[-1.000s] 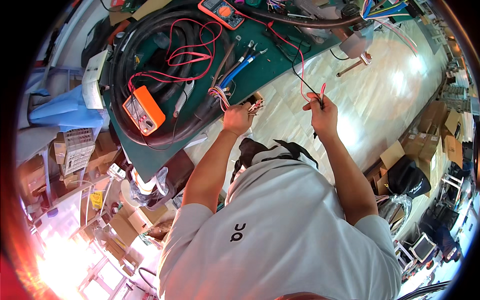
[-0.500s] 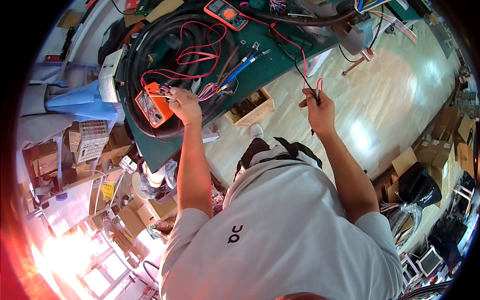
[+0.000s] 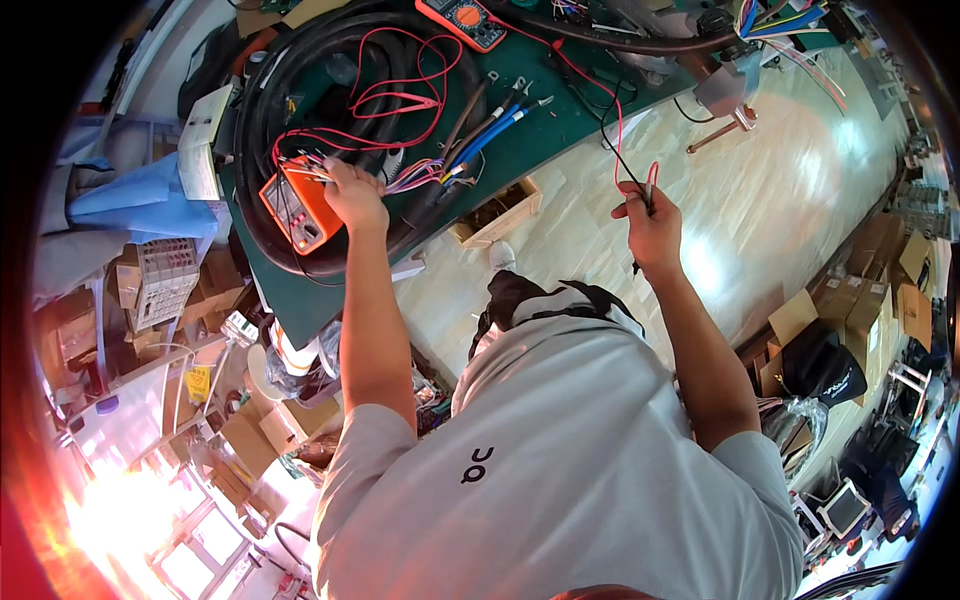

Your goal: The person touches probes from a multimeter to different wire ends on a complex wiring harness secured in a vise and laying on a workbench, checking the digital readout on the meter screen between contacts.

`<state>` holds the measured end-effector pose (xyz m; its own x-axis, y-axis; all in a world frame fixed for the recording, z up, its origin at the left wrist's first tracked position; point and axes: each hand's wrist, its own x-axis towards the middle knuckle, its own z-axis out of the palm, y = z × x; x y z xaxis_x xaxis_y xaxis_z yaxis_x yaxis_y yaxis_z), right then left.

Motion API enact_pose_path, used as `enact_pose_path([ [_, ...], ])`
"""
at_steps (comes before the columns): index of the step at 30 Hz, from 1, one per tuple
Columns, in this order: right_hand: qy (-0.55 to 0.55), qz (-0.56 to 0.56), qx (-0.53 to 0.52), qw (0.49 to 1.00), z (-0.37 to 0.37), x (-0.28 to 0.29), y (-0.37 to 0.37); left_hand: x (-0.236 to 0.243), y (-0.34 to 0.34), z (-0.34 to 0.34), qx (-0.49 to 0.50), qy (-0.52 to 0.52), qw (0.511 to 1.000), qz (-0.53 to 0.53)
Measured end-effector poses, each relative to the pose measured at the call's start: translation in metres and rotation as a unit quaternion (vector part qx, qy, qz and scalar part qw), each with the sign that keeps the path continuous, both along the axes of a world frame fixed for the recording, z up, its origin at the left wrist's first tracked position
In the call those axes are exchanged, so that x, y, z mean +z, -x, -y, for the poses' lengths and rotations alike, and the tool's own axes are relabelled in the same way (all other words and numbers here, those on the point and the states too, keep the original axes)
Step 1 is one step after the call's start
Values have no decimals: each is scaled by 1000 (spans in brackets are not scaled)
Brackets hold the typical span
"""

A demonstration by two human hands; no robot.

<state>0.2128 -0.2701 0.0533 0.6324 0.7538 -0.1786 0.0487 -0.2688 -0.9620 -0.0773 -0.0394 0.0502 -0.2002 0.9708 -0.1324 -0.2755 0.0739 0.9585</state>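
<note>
A bundle of thin multicoloured wires (image 3: 410, 174) runs to my left hand (image 3: 352, 200), which is closed on it above an orange multimeter (image 3: 300, 215) on the green table (image 3: 285, 300). Beyond the table's edge, over the floor, my right hand (image 3: 650, 230) grips thin red and black test leads (image 3: 630, 178). Thick blue and brown cables with metal lugs (image 3: 495, 130) lie beside the wire bundle. A coil of black cable (image 3: 255, 130) surrounds the meter, and a second orange multimeter (image 3: 462, 20) lies at the table's back with red leads running from it.
A wooden crate (image 3: 500, 215) sits on the tiled floor below the table. Cardboard boxes (image 3: 845, 300) line the right side. A metal tool with a handle (image 3: 725, 95) stands at the table's right end. Blue fabric (image 3: 140, 205) and clutter fill the left.
Over the last second my left hand moved left and upward with the wire bundle, from beside the table's front edge to above the lower multimeter. My right hand keeps hold of the leads.
</note>
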Motion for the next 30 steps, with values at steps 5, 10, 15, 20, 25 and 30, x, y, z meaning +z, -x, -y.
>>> enact_pose_path([
  [5, 8, -5, 6, 1000, -26, 21, 13, 22, -9, -42, -72, 108, 985, 117],
  [10, 13, -6, -16, 1000, -41, 26, 22, -19, -2, -71, -34, 154, 982, 100],
  [15, 17, 7, -27, 999, -56, 14, 32, -59, -13, -75, 2, 71, 993, -98],
  [20, 24, 13, -24, 999, -80, 17, 48, -19, -4, -76, -81, 167, 973, 138],
  [25, -39, 89, 96, 991, -128, 7, 75, 0, -1, -73, -160, 148, 958, 187],
  [30, -50, 128, 243, 960, -188, 1, 135, 7, -7, -64, -177, 115, 960, 184],
])
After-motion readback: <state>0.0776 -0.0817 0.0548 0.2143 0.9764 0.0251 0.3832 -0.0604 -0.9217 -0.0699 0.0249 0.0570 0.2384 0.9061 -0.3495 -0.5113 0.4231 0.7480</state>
